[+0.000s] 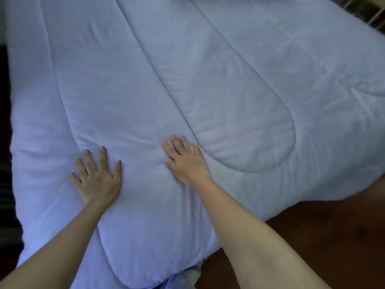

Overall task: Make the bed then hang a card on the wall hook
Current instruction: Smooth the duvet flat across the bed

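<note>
Pale blue quilted comforter [187,90] spread flat across the bed, filling nearly the whole view, long stitched seams curving over it. Taken as the landmark here.

At the comforter's far left edge: a dark strip of shadow (too dim to tell what lies there).

On the comforter's near left part: left hand [96,180], palm down, fingers [102,159] splayed apart and pressed flat into the padding, gripping nothing. Dark polish on the nails. Small wrinkles fanning out from under the fingertips. Bare forearm running back toward the lower left corner.

Near the comforter's middle, just right of the left hand and apart from it: right hand [185,161], also palm down, fingers spread and laid flat, holding nothing. Placed right beside a stitched seam, with an oval quilted panel [239,126] just to its right. Bare forearm crossing the comforter's near edge.

Off the comforter's near right edge: dark brown wooden floor [323,236].

Beyond the comforter's far right corner: pale thin bars [373,16] (blurred, possibly a bed frame or rail).

No card or wall hook in view.
</note>
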